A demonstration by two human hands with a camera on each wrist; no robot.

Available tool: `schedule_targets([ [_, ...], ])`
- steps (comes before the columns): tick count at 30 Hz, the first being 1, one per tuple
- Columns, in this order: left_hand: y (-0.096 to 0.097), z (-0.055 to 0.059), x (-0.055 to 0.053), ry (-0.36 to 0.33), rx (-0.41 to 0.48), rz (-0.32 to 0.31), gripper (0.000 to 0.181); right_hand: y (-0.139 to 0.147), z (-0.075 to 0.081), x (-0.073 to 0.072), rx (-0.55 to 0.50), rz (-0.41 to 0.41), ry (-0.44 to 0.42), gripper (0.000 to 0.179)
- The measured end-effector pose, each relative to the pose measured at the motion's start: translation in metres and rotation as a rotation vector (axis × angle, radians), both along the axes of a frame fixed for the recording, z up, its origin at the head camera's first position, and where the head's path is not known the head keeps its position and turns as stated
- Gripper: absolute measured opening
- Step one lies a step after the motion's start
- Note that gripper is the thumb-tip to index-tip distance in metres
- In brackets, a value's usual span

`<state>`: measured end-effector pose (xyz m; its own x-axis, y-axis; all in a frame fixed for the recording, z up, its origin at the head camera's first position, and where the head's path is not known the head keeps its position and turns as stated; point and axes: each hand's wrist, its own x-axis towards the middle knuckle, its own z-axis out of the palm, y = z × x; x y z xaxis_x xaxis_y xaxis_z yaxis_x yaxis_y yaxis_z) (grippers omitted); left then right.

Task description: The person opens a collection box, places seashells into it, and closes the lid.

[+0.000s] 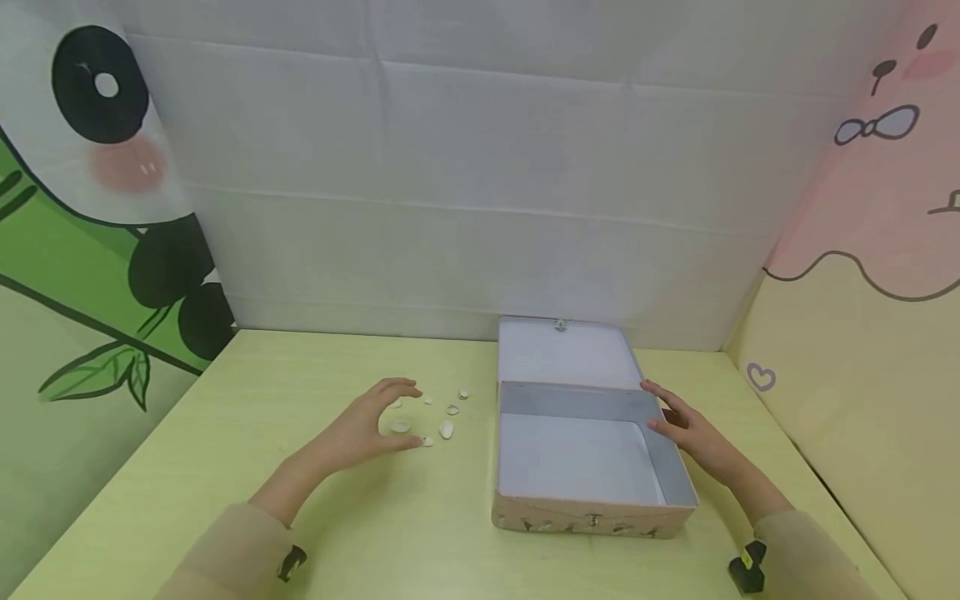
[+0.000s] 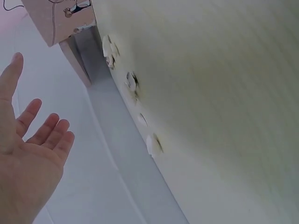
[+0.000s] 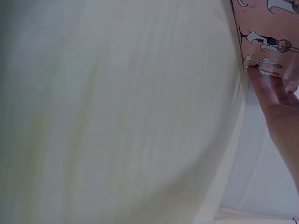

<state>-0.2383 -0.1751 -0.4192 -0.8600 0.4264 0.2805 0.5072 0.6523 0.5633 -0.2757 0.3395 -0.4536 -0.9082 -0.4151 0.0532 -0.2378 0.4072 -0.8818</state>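
Several small white shells (image 1: 447, 429) lie scattered on the table. My left hand (image 1: 363, 425) hovers over their left side with thumb and fingers spread apart, holding nothing. In the left wrist view, the shells (image 2: 131, 81) lie in a loose row beyond the spread left hand (image 2: 35, 149). A pink patterned box (image 1: 592, 517) stands right of the shells, its lid (image 1: 562, 354) raised at the back. Inside, the pale box has no contents showing. My right hand (image 1: 697, 433) rests at its right rear corner; extended fingers (image 3: 264, 91) touch the outer side in the right wrist view.
The pale yellow table (image 1: 390, 525) ends at a white sheet (image 1: 450, 167) behind it. Painted cartoon panels stand at both sides, a green one (image 1: 82, 292) on the left and a pink and yellow one (image 1: 862, 375) on the right.
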Motion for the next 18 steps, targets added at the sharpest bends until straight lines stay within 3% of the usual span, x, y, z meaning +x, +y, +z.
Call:
schedule_targets([
  [5, -0.015, -0.005, -0.006, -0.066, -0.027, -0.039, 0.065, 0.0, 0.0, 0.0, -0.004, 0.0, -0.017, 0.06],
  [9, -0.021, -0.01, -0.012, -0.118, -0.102, -0.068, 0.061, 0.0, 0.001, 0.001, -0.008, 0.003, -0.022, 0.061],
  [13, -0.024, -0.016, -0.019, -0.117, -0.193, -0.114, 0.051, 0.0, 0.002, 0.001, -0.016, 0.009, -0.022, 0.061],
  [18, -0.027, -0.018, -0.024, -0.105, -0.239, -0.151, 0.036, 0.001, 0.002, 0.0, -0.006, 0.014, -0.016, 0.06],
])
